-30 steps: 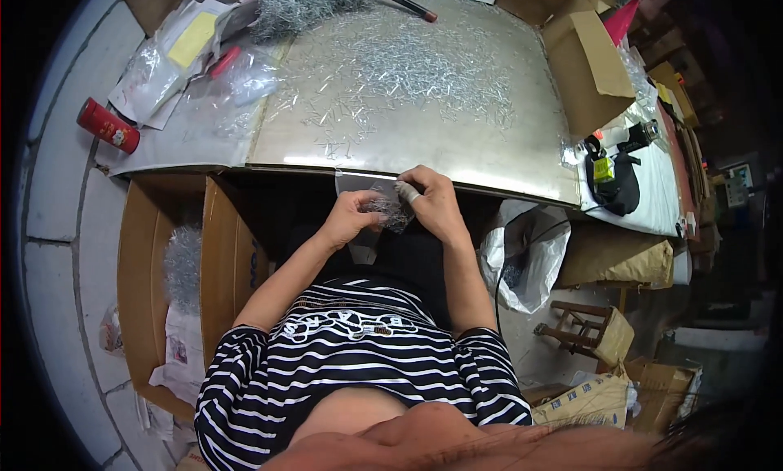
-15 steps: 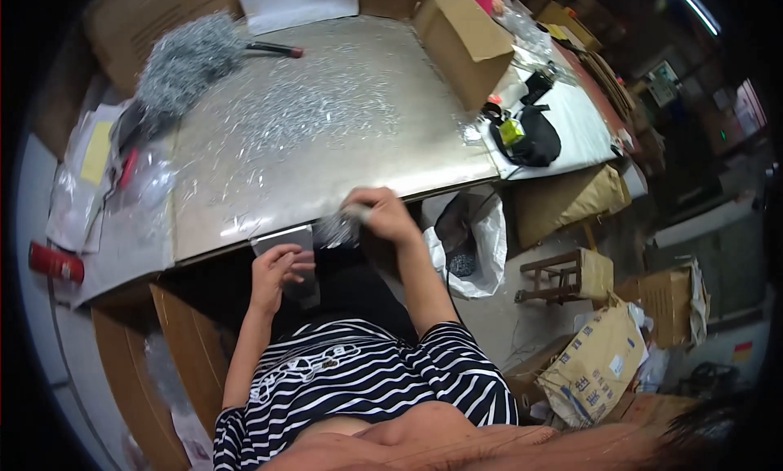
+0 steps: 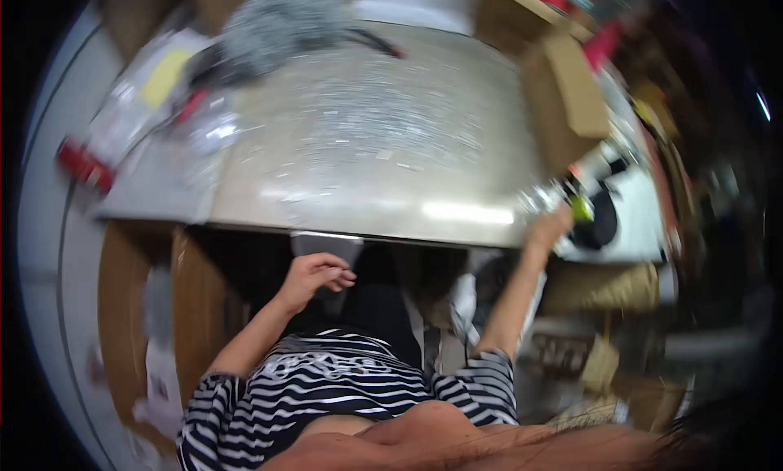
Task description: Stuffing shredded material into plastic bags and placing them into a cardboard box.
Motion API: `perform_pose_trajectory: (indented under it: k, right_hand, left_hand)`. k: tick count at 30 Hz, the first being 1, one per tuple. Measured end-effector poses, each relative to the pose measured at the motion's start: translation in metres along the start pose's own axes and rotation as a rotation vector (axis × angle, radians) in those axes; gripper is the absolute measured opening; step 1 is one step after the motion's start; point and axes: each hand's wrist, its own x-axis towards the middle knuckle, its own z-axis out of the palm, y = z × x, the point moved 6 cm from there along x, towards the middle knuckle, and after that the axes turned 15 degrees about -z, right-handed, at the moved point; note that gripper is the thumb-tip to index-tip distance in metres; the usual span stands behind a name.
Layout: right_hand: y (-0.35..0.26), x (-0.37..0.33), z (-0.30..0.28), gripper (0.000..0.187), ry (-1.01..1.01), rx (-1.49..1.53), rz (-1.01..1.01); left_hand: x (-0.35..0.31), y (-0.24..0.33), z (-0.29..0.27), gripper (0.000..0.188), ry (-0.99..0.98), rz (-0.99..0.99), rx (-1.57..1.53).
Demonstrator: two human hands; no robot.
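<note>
My left hand hovers over my lap at the table's front edge, its fingers loosely stretched and nothing visible in them. Just beyond it a pale translucent tray-like piece sits under the edge. My right hand reaches to the table's right front corner, beside a small clear plastic heap and a black pouch-like thing with a yellow-green item by it. Motion smears its fingers, so its grip is unclear. Many small shiny metal pieces lie scattered over the metal tabletop.
A grey tangled heap stands at the back left, near a dark tool with a red end. An open cardboard box is at the right. A red can lies far left. Below right hangs a white bag.
My right hand has moved from the table's front edge, where it held a blurred clear or shiny bundle, out to the right corner. My left hand stays near the edge. The view has turned.
</note>
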Motion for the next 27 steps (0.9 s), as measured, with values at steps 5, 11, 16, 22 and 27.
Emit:
perform_pose_trajectory:
  k: [5,11,16,22,27]
  right_hand:
    - [-0.187,-0.023,0.033,0.035,-0.319,0.534,-0.144]
    - [-0.43,-0.082,0.095,0.042,-0.687,0.752,-0.856]
    - [-0.41,-0.043,0.15,0.04,-0.657,0.337,-0.801]
    - [-0.357,-0.055,0.126,0.052,-0.752,0.618,-0.57]
    - [-0.356,-0.06,0.114,0.056,-0.653,0.547,-0.546]
  left_hand:
    - [-0.024,0.014,-0.041,0.015,0.244,0.261,-0.007]
    - [-0.062,0.086,-0.12,0.015,0.797,0.573,0.466]
    - [0.003,0.145,-0.191,0.056,1.109,0.407,1.09]
    - [-0.016,0.102,-0.161,0.061,1.182,0.348,1.314]
    - [-0.044,0.058,-0.141,0.05,1.103,0.675,1.259]
